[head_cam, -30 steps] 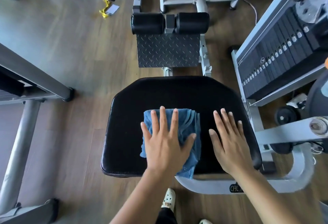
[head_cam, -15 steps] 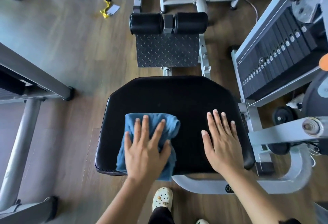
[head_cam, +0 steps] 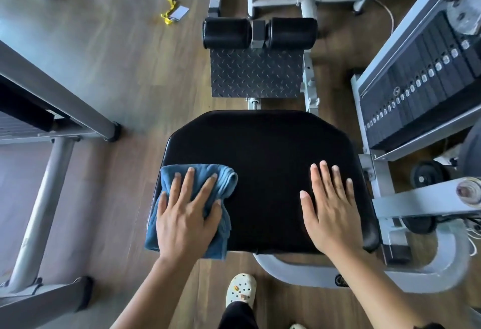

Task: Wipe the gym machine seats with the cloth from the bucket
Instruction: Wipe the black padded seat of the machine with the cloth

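A black padded machine seat fills the middle of the head view. A folded blue cloth lies on the seat's near left corner and hangs over its left and front edges. My left hand presses flat on the cloth with fingers spread. My right hand rests flat on the bare seat near its right edge, fingers apart, holding nothing. No bucket is in view.
Beyond the seat are a checker-plate footrest and two black roller pads. A weight stack stands at the right. Grey frame tubes of another machine cross the left. My white clog is on the wooden floor below the seat.
My left hand has slid the cloth leftward across the seat, from its middle to the near left corner. My right hand has stayed flat near the right edge.
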Motion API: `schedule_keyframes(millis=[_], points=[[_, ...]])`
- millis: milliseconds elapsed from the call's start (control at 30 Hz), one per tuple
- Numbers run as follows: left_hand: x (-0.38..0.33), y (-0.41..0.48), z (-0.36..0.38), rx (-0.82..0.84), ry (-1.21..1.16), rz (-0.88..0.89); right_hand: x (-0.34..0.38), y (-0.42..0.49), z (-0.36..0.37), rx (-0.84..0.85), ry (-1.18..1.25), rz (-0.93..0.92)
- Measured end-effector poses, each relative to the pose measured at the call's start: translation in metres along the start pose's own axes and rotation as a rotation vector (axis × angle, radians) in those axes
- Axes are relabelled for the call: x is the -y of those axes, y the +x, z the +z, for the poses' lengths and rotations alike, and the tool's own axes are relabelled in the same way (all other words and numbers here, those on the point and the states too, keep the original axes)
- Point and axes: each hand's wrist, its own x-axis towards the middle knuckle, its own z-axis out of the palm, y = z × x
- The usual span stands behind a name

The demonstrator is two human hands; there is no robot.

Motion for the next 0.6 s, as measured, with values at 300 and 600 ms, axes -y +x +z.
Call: schedule_keyframes(millis=[300,600], points=[[-0.006,-0.003,0.004,-0.007,-0.047,0.172,0.0,0.0,-0.002,-0.01,-0.006,0.0],[-0.031,0.059,0.013,0.039,-0.015,0.023,0.001,-0.001,-0.002,-0.011,-0.004,0.01]])
